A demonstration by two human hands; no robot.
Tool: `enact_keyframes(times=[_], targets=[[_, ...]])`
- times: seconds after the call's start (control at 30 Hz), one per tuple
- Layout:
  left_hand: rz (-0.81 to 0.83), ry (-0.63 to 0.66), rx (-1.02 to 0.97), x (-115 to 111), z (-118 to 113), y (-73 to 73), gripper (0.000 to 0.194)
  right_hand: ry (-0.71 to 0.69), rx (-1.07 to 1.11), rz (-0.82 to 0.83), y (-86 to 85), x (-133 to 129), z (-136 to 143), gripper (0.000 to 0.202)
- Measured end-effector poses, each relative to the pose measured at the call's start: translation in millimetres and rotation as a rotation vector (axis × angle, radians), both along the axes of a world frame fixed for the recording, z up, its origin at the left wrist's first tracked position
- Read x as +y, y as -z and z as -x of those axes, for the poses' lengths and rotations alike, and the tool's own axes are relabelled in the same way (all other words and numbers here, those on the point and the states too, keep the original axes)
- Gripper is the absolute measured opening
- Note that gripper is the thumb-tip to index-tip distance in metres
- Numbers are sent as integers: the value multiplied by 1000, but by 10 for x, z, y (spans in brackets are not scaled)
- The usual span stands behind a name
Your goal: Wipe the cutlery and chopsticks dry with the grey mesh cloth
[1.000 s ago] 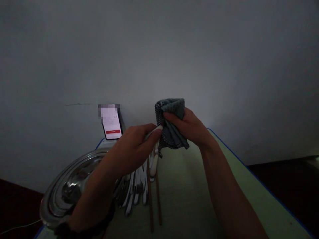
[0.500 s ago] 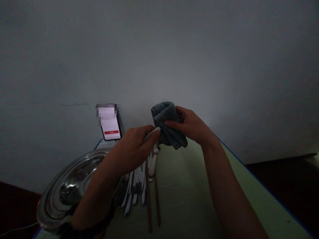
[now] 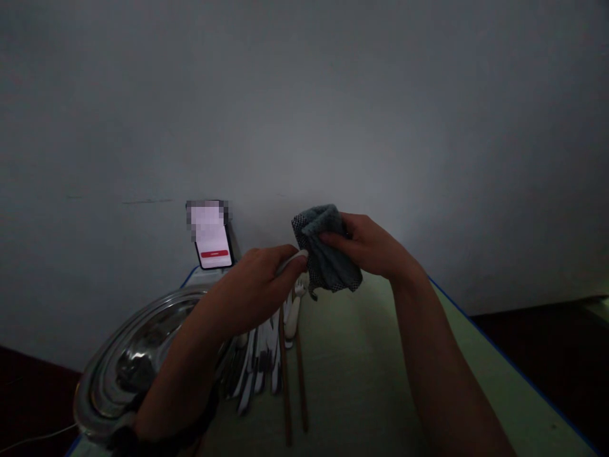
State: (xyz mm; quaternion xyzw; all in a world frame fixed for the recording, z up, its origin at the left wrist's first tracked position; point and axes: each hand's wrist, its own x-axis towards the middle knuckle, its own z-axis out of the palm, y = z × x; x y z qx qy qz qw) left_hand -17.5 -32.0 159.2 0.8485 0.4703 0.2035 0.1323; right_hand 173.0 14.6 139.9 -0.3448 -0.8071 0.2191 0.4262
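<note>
- Your left fingers (image 3: 291,270) pinch a white handle (image 3: 299,254) beside the cloth (image 3: 328,260).
- Your right fingers (image 3: 337,241) grasp the cloth, now lower than a second ago.
- Both things are above the tabletop (image 3: 352,355).

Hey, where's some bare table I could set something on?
The pale green tabletop shows bare between two long brown sticks and your right forearm, and again between that forearm and its blue right edge. Left of the sticks is crowded: shiny round metal basin, heaped silvery cutlery.

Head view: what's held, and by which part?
Right hand: grey cloth, by its right side. Left hand: slim pale piece, near its cloth-side end; type unclear.
</note>
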Motion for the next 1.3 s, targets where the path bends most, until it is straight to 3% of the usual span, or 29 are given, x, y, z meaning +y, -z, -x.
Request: enact_keyframes(times=[0.73, 1.3], targets=[[51, 52, 10, 2, -15, 12, 33, -8, 50, 113, 6, -6, 29, 31], [77, 64, 7, 1, -16, 12, 34, -129, -22, 66, -15, -26, 4, 17]])
